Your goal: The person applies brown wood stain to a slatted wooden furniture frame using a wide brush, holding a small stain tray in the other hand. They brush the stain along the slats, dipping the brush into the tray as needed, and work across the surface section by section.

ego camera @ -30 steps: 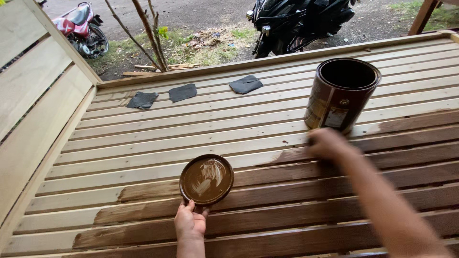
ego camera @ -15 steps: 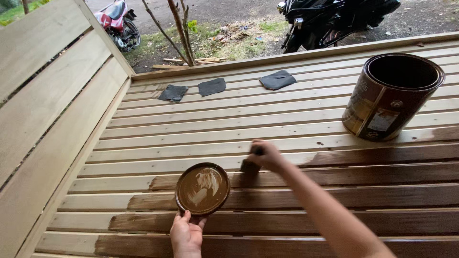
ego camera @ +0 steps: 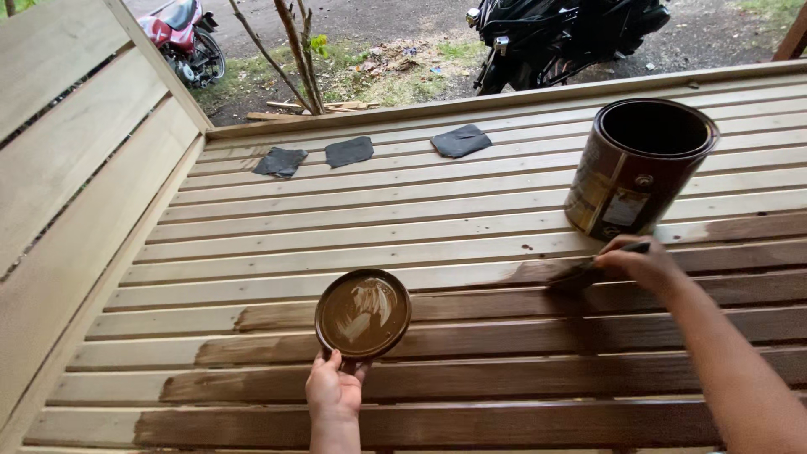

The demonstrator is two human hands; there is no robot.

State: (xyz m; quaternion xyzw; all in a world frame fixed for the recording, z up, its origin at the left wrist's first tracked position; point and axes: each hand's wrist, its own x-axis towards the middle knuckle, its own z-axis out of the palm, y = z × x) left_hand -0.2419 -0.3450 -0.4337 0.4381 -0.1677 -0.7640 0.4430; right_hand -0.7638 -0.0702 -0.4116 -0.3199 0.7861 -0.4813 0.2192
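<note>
My right hand (ego camera: 643,265) is curled tight around the dark handle of a flat paintbrush (ego camera: 588,273), its bristles pressed onto a slat of the pale slatted wooden deck (ego camera: 353,214) where brown stain meets bare wood. The brush lies just in front of the open round brown stain can (ego camera: 639,168), which stands toward the deck's right edge. My left hand (ego camera: 334,388) pinches the near rim of the round stain-smeared can lid (ego camera: 363,314), thumb on top, fingers beneath, lying on the stained slats near the front edge. Three dark grey sanding pads (ego camera: 349,151) lie along the far edge.
</note>
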